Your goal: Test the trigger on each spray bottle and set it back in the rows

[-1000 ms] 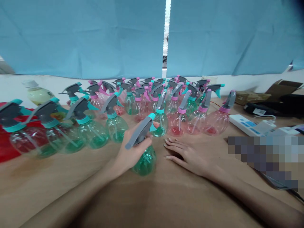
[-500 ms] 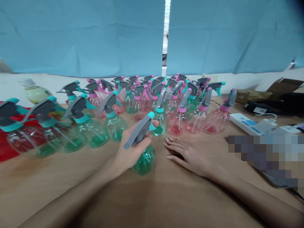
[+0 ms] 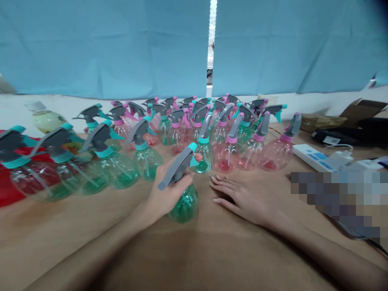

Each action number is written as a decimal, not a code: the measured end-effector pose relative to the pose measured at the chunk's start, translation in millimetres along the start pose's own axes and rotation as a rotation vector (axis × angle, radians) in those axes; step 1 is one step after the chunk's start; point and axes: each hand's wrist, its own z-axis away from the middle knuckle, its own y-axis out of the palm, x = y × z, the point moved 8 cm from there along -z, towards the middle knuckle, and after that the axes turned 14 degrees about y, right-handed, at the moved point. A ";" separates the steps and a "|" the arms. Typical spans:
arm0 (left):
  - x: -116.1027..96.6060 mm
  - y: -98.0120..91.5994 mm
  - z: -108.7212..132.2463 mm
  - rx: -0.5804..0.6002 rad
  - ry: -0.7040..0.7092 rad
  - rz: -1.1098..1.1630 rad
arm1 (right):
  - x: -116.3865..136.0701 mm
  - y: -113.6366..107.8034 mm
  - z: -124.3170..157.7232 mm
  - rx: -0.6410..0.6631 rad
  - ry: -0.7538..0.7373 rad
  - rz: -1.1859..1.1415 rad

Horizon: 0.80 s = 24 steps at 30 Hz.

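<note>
My left hand (image 3: 169,188) is wrapped round the neck of a green spray bottle (image 3: 185,206) with a grey and teal trigger head, standing on the wooden table (image 3: 169,258). Palm down on the tabletop, my right hand (image 3: 239,198) lies with its fingers stretched out, holding nothing. Just behind my hands stand another green spray bottle (image 3: 203,157) and a pink spray bottle (image 3: 224,159). Several green bottles, among them one by my left wrist (image 3: 148,161), form a row to the left.
More green and pink spray bottles crowd the back. At the right are a white power strip (image 3: 312,157), a cardboard box (image 3: 363,113) and a pixelated object. A red item (image 3: 9,186) and a capped bottle (image 3: 47,119) are at the left. A blue cloth (image 3: 121,48) hangs behind.
</note>
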 end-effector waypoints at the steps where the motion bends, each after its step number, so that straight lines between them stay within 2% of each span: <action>1: 0.0 -0.2 0.0 -0.003 0.004 -0.005 | 0.1 0.0 0.0 0.002 -0.001 0.004; 11: 0.6 -2.3 0.6 -0.040 -0.022 -0.001 | -0.2 2.1 -0.3 0.030 0.007 0.042; 24: -2.8 -2.3 -0.7 0.008 0.000 -0.049 | -4.1 4.8 -0.5 0.033 0.015 0.025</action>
